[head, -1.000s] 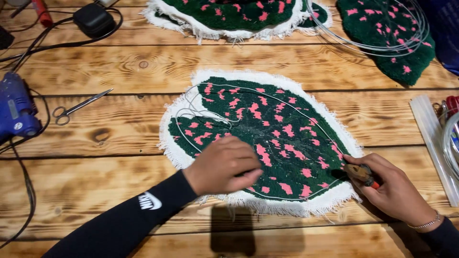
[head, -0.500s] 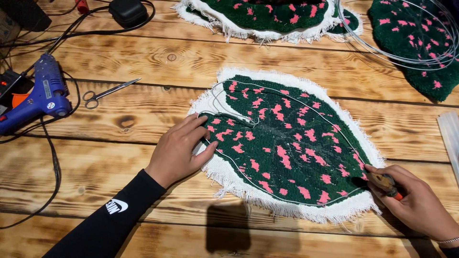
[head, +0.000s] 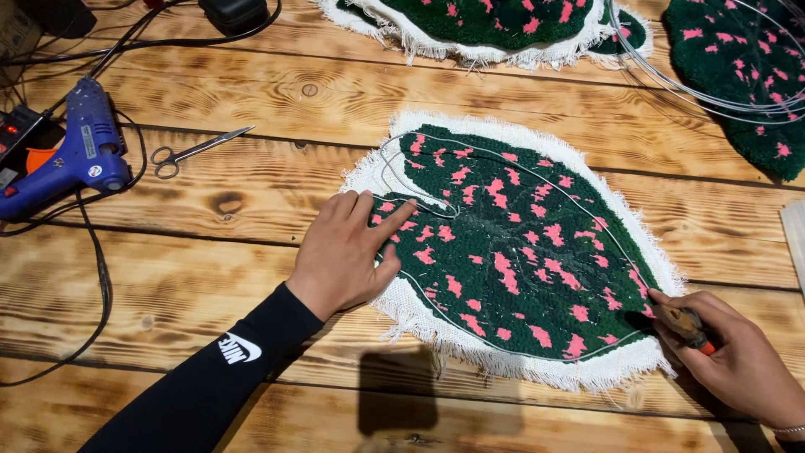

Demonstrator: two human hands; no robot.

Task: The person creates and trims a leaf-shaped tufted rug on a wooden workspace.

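Observation:
A leaf-shaped tufted rug piece (head: 520, 243), dark green with pink flecks and a frayed white border, lies on the wooden table (head: 210, 277). A thin metal wire (head: 419, 180) traces its outline. My left hand (head: 348, 252), in a black sleeve, presses flat on the piece's left edge with the index finger stretched onto the green pile. My right hand (head: 725, 356) grips small pliers (head: 683, 323) with orange-tipped handles at the leaf's lower right tip, where the wire ends.
A blue hot glue gun (head: 71, 159) with its black cord lies at the left, scissors (head: 197, 151) beside it. More green-and-pink leaf pieces (head: 495, 25) lie along the far edge, and coiled wire (head: 713, 84) rests on the one at top right.
My left hand has slid from the leaf's middle to its left edge. The view has shifted left, bringing the glue gun further in. My right hand keeps the pliers at the leaf's tip.

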